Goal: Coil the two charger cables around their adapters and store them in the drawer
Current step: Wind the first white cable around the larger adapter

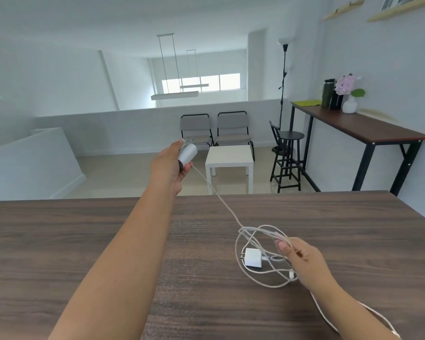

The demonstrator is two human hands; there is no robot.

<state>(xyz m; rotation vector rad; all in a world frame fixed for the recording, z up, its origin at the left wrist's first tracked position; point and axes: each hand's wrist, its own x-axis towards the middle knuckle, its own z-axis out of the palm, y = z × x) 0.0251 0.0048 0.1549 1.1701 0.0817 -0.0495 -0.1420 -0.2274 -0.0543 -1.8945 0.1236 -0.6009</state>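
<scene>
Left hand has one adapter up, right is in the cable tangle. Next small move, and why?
Probably free the right hand and shake its loops loose: the raised white adapter in the left hand trails a thin white cable into loops around the square white adapter on the dark wooden table.

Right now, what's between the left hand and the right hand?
In the head view, one taut white cable runs from the left hand down to the right hand, over bare table.

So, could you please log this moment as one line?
left hand: holds adapter raised | right hand: pinches cable | second adapter: on table | coiling: not done
</scene>
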